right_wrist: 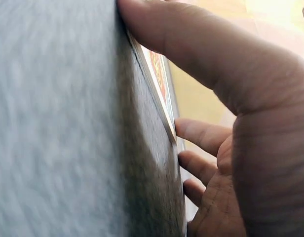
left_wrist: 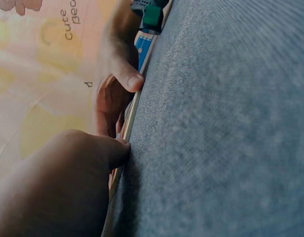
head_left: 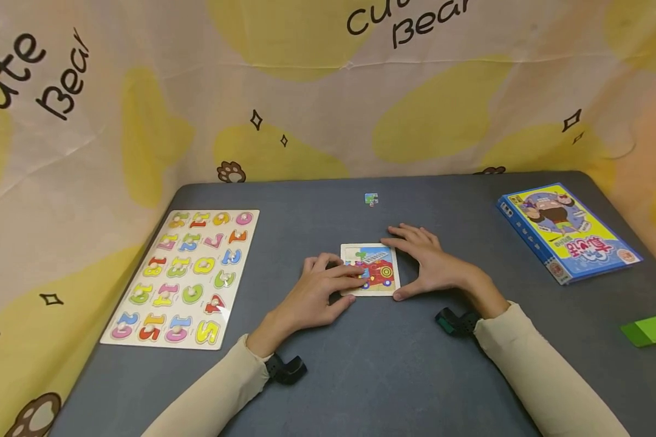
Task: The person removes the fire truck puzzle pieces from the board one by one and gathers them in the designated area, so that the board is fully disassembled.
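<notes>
Fire-truck puzzle (head_left: 382, 268) on tabletop (head_left: 372, 370)
Left hand (head_left: 321, 289), fingers extended, touches its nine-o'clock side; right hand (head_left: 433, 265), spread wide, its three-o'clock edge.

Left hand (left_wrist: 58, 182), right hand (left_wrist: 115, 91), 2 thumbs (left_wrist: 128, 78) at a thin board (left_wrist: 113, 180), grey-blue tabletop (left_wrist: 226, 118), lettered cloth (left_wrist: 53, 108)

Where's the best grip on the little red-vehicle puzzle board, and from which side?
Probably the near and far edges of the puzzle board at its right end, coming from the right. It's thin and lies on the table, so its edges should offer the best purchase; the left hand covers part of its left side, while the right hand spans the right end.
</notes>
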`<state>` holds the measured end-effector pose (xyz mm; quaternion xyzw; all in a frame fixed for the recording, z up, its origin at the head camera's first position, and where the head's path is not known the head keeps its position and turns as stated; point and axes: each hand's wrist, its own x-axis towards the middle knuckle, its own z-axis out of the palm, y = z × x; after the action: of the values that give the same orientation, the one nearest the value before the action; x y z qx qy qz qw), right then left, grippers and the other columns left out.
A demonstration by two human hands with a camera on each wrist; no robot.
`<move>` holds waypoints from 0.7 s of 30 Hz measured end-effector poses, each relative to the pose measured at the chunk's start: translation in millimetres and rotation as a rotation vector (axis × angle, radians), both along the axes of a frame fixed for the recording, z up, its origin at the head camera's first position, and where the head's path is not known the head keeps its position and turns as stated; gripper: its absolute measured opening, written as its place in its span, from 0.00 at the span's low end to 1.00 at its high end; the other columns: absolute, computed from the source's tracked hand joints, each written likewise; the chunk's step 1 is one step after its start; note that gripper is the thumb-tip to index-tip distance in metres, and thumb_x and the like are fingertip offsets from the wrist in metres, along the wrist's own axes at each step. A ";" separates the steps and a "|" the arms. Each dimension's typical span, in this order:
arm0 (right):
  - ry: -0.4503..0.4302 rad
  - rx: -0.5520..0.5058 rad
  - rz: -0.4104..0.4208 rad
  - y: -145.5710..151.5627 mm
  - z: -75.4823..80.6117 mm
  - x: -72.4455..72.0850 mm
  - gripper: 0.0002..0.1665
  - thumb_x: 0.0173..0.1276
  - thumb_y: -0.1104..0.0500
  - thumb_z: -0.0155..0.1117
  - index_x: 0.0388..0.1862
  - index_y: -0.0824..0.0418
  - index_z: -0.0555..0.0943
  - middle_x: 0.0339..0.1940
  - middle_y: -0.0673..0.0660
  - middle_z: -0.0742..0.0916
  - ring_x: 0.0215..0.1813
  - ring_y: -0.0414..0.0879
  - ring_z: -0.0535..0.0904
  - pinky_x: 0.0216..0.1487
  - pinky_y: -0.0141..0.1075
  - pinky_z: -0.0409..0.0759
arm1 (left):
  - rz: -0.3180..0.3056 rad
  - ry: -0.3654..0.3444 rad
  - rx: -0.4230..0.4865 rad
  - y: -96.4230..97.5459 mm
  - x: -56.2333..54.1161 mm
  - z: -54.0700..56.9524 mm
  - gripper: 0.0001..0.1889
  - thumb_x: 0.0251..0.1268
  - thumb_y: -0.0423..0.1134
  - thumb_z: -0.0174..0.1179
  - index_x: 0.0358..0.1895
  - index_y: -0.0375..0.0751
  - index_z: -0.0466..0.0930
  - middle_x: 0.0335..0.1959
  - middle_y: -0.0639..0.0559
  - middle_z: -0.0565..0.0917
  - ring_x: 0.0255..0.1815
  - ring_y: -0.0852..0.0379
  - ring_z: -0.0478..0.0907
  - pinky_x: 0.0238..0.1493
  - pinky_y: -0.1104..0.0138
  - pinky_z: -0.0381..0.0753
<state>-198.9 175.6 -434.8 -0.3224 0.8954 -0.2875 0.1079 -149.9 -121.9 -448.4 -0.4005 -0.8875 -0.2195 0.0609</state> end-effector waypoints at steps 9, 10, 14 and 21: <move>-0.019 -0.001 0.006 2.5 1.8 -3.3 0.65 0.48 0.36 0.82 0.81 0.54 0.62 0.84 0.61 0.57 0.85 0.65 0.41 0.76 0.69 0.34 | 0.036 -0.045 0.056 -1.6 -4.4 -1.3 0.23 0.67 0.49 0.66 0.65 0.54 0.81 0.73 0.54 0.75 0.79 0.45 0.62 0.62 0.47 0.58; -0.019 -0.001 0.007 2.3 2.1 -3.4 0.64 0.48 0.37 0.82 0.81 0.54 0.62 0.84 0.62 0.58 0.85 0.65 0.41 0.76 0.69 0.34 | 0.060 -0.047 0.052 -2.0 -4.5 -1.4 0.25 0.67 0.50 0.66 0.67 0.54 0.80 0.74 0.53 0.73 0.80 0.45 0.61 0.63 0.47 0.58; -0.024 -0.003 0.009 1.7 2.7 -2.7 0.64 0.47 0.37 0.83 0.80 0.55 0.64 0.84 0.62 0.58 0.85 0.65 0.42 0.77 0.68 0.34 | 0.172 -0.072 0.010 -2.9 -4.4 -2.7 0.32 0.65 0.58 0.64 0.71 0.54 0.75 0.78 0.50 0.68 0.83 0.47 0.56 0.66 0.44 0.57; -0.038 -0.032 -0.002 3.2 2.7 -0.6 0.58 0.50 0.38 0.82 0.76 0.55 0.67 0.84 0.62 0.59 0.85 0.65 0.42 0.77 0.68 0.33 | 0.223 -0.100 -0.059 -2.8 -4.7 -4.5 0.36 0.64 0.65 0.60 0.74 0.57 0.71 0.81 0.54 0.64 0.84 0.46 0.53 0.70 0.41 0.54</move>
<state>-199.5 178.7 -432.1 -0.3178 0.8887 -0.3081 0.1192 -154.6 -124.7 -452.9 -0.2895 -0.9346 -0.2048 0.0286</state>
